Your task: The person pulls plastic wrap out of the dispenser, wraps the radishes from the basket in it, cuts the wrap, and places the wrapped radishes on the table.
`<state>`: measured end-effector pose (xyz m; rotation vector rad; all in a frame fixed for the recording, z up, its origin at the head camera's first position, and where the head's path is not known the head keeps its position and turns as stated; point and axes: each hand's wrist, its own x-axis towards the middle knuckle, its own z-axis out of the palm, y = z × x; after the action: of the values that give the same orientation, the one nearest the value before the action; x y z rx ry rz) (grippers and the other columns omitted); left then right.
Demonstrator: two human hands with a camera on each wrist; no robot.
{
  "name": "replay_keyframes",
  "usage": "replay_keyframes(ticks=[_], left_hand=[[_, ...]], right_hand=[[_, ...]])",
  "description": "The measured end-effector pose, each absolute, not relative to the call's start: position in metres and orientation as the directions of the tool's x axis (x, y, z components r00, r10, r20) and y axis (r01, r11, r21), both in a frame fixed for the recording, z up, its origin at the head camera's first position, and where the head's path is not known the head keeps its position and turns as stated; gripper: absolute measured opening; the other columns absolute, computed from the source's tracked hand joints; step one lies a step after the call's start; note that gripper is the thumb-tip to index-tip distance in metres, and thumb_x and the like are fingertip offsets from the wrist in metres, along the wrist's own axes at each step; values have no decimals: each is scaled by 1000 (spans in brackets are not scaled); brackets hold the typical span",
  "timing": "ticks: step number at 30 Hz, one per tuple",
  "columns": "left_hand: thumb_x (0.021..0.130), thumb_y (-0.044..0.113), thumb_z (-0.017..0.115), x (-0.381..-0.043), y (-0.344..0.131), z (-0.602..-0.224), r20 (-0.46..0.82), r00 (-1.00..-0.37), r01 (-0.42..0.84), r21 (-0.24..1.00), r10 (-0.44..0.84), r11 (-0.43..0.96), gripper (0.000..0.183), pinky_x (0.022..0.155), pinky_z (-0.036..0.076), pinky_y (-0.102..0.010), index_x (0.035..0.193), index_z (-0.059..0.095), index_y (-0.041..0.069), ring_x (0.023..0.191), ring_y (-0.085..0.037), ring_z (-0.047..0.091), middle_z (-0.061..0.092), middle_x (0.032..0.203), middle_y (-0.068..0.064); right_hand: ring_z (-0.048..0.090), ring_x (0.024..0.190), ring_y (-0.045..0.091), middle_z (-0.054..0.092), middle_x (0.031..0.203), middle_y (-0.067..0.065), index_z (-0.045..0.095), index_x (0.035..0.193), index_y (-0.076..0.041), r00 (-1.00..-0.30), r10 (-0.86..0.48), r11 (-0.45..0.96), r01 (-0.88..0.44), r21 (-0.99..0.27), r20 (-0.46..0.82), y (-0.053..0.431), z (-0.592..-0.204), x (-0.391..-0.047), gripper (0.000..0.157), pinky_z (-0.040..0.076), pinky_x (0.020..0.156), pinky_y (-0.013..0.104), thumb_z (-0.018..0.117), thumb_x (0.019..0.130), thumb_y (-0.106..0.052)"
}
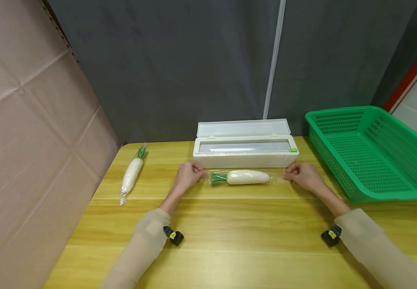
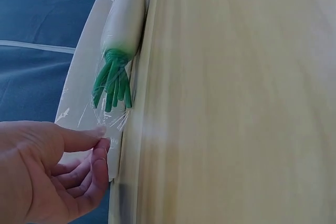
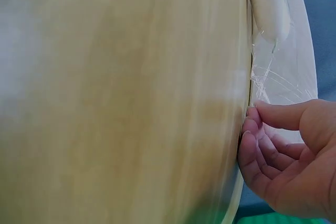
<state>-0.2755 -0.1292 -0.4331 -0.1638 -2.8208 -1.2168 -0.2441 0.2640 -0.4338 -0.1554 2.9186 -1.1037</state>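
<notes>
A white radish (image 1: 248, 177) with green stems lies sideways inside clear plastic wrap in front of the white wrap box. My left hand (image 1: 188, 175) pinches the wrap at the stem end between thumb and forefinger. At the tip end my right hand (image 1: 304, 176) pinches the other end of the wrap (image 3: 262, 77). The left wrist view shows the green stems (image 2: 113, 85) under the film, just beyond the left fingertips. Behind the radish stands the wrap dispenser box (image 1: 246, 160), its lid raised, with a green slider (image 1: 293, 150) at its right.
A second radish (image 1: 132, 174), wrapped in film, lies at the left of the wooden table (image 1: 208, 241). On the right sits a green plastic basket (image 1: 360, 192). A dark grey partition (image 1: 172, 72) rises behind the table, and a pale cloth wall (image 1: 31, 140) borders the left side.
</notes>
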Motion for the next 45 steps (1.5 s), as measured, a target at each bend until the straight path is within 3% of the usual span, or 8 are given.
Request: replay_keyframes(ticks=[8, 13, 22, 28, 45], left_hand=[[85, 12, 82, -279, -129, -438, 52, -996, 83, 785, 68, 614, 15, 56, 48, -21, 90, 77, -1, 62, -11, 60, 72, 76, -7], [87, 9, 80, -278, -130, -439, 44, -994, 92, 824, 98, 559, 11, 54, 47, -20, 88, 76, -1, 59, -11, 59, 70, 73, -6], [88, 8, 79, -275, -134, -436, 0, -994, 58, 837, 106, 545, 11, 56, 50, -21, 88, 75, -2, 63, -15, 63, 71, 76, -7], [87, 10, 80, -269, -136, -426, -47, -992, 25, 826, 114, 562, 11, 57, 48, -21, 85, 76, 0, 62, -11, 59, 68, 73, -5], [87, 10, 80, -262, -140, -417, -47, -989, 34, 845, 137, 534, 11, 59, 48, -22, 85, 76, 0, 64, -11, 58, 68, 74, -5]], right_hand=[[62, 62, 14, 68, 73, 3, 70, 100, 4, -982, -186, 709, -143, -691, 12, 264, -433, -249, 15, 45, 54, 26, 72, 92, -9], [61, 66, 13, 68, 76, 3, 72, 101, 6, -980, -195, 689, -105, -717, -44, 266, -433, -250, 17, 49, 56, 26, 69, 95, -10], [60, 71, 13, 68, 80, 4, 69, 103, 11, -974, -202, 676, -65, -734, -100, 267, -429, -246, 22, 50, 60, 25, 65, 98, -10], [60, 76, 13, 69, 86, 7, 66, 107, 17, -961, -238, 643, -47, -765, -142, 275, -422, -241, 27, 52, 64, 26, 62, 99, -9], [57, 75, 15, 66, 87, 7, 65, 110, 14, -968, -214, 614, -27, -789, -134, 278, -416, -234, 29, 52, 64, 28, 62, 99, -13]])
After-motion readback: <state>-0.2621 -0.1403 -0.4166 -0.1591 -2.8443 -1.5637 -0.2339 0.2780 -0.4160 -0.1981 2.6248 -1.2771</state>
